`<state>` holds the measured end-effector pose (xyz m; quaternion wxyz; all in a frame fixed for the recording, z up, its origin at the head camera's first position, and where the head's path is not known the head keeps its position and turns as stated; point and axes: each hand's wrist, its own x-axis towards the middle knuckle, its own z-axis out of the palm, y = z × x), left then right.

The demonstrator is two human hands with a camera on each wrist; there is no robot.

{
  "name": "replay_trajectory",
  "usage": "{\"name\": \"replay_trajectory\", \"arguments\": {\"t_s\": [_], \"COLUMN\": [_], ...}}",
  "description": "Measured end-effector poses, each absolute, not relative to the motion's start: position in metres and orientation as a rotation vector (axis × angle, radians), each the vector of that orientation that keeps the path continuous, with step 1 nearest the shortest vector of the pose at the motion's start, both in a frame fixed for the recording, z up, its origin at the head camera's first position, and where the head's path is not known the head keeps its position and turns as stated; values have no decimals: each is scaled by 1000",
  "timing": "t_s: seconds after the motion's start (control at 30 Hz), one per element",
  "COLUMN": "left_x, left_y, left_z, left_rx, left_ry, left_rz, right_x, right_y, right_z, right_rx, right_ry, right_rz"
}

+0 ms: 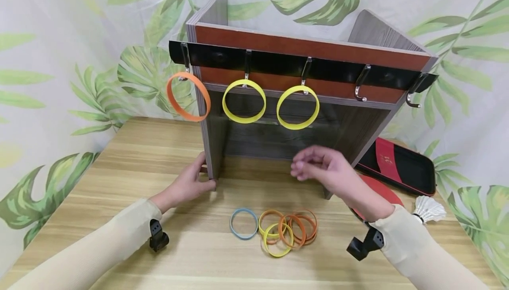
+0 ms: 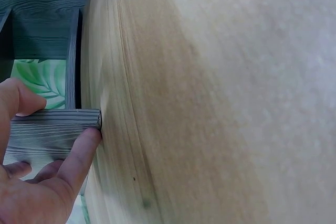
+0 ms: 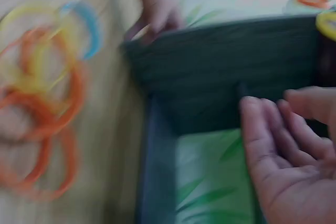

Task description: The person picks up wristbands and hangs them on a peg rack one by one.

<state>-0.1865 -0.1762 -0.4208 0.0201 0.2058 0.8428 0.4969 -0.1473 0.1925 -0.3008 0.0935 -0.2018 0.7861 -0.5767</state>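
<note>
Here, the left hand [image 1: 188, 186] grasps the side of a wooden rack [image 1: 310, 47] on the bench [image 1: 159, 157]; the right hand [image 1: 330, 170], its fingers [image 3: 257, 135] loosely curled and holding nothing, hovers below a hanging yellow ring [image 1: 296, 127].

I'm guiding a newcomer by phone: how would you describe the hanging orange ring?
Find the wood-grain rack standing on the table, then the black strip across its front. On the strip's leftmost hook in the head view hangs the orange ring. It hangs beside two yellow rings, while the other orange rings lie on the table.
</note>
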Motion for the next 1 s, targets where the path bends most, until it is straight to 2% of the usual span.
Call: {"name": "replay_trajectory", "arguments": {"t_s": [0.17, 0.37, 1.0], "left_x": [-186, -186, -186], "left_y": [-177, -176, -175], "left_z": [-420, -419, -419], "left_rx": [641, 649, 637], "left_ry": [2617, 2614, 2607], "left_rz": [1537, 1542, 1544], "right_x": [-145, -136, -125], "right_y": [211, 216, 206], "right_z": [-335, -361, -375], "right_rx": [-703, -762, -786], "right_ry": [2404, 2373, 2452], "right_rz": [-1287, -1141, -871]}}
